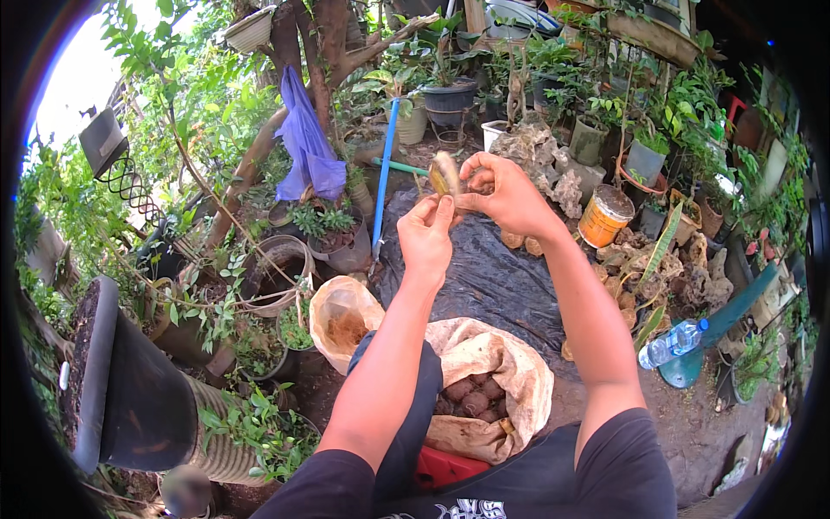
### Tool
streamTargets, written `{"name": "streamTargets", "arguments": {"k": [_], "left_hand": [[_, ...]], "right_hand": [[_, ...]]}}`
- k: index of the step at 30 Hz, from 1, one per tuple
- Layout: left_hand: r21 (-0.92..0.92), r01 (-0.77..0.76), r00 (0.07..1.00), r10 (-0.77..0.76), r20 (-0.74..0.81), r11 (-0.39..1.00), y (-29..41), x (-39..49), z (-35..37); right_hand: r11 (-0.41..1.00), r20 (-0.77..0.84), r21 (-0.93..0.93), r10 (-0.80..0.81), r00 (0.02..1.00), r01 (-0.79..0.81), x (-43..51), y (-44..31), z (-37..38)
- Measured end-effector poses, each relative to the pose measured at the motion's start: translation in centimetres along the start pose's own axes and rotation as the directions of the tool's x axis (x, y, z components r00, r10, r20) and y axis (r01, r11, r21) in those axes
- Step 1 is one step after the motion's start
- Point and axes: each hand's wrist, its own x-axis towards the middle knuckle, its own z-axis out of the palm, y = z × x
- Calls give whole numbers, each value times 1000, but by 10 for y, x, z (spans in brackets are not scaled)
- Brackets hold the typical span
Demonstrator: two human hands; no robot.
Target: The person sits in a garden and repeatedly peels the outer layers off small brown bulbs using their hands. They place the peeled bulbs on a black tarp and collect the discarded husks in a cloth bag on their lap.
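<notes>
My left hand (428, 237) is raised in front of me, thumb and fingers pinching a small yellow-brown piece (443, 175), blurred and too unclear to name. Close on its right, my right hand (496, 194) has curled fingers, its thumb reaching towards the base of the piece; whether it grips anything there I cannot tell. Below my forearms stands a woven sack (532, 389) with its rim rolled down, holding several round brown balls (474, 403). Beside it on the left, a pale bag (324, 311) holds brown fibrous material (347, 329).
A black plastic sheet (480, 279) covers the ground ahead. Potted plants and a blue pole (386, 168) stand left. On the right are rough stones (697, 272), an orange paint can (604, 217) and a plastic water bottle (671, 344). Under the sack is a red object (447, 466).
</notes>
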Motion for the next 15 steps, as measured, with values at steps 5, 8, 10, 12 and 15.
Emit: {"name": "streamTargets", "arguments": {"k": [5, 8, 10, 12, 15], "left_hand": [[-107, 176, 984, -172, 51, 978, 2, 7, -8], [-206, 225, 972, -206, 110, 952, -2, 7, -11], [-208, 238, 968, -212, 137, 949, -5, 10, -13], [-181, 231, 968, -208, 140, 956, -9, 12, -13], [73, 113, 992, -109, -58, 991, -19, 15, -6]], "right_hand": [[993, 42, 86, 80, 996, -83, 9, 14, -3], [990, 90, 24, 134, 987, -137, 8, 20, 3], [979, 161, 140, 122, 979, -145, 4, 30, 10], [961, 186, 232, 108, 977, -150, 1, 38, 16], [992, 62, 51, 116, 991, -119, -6, 43, 17]]}}
